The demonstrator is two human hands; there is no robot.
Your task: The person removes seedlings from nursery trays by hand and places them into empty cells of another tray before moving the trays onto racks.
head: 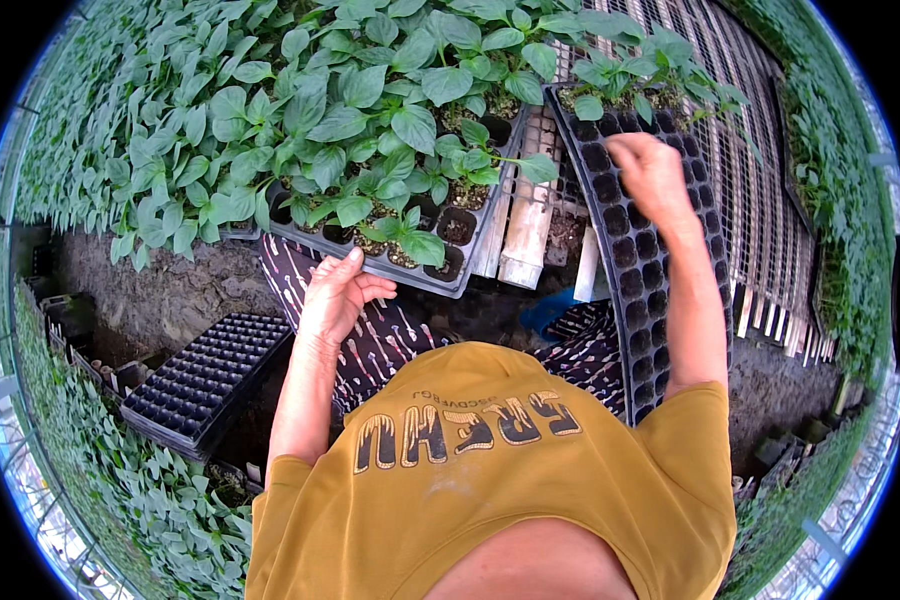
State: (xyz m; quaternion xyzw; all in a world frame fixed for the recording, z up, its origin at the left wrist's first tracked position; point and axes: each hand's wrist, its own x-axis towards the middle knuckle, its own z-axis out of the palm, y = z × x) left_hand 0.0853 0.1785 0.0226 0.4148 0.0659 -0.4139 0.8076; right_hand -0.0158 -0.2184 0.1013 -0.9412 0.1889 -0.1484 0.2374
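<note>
My left hand [341, 296] pinches the near rim of a black plastic seedling tray [420, 280], thumb on top. Broad-leaved green seedlings [412, 127] crowd this tray, while several near cells hold only soil or look vacant. My right hand [649, 176], slightly blurred, is above a second black cell tray [634, 259] that slopes down toward my lap. Its fingers are curled, and whether anything is between them is hidden. Most cells of that tray hold no plants; more seedlings [645, 75] stand at its far end.
A wire-mesh bench with pale slats [727, 150] supports the trays. Stacked black cell trays [210, 379] sit at lower left, near another bed of leafy plants [142, 495]. A blue object [546, 315], partly hidden, shows below the slats. More plants [844, 247] line the right side.
</note>
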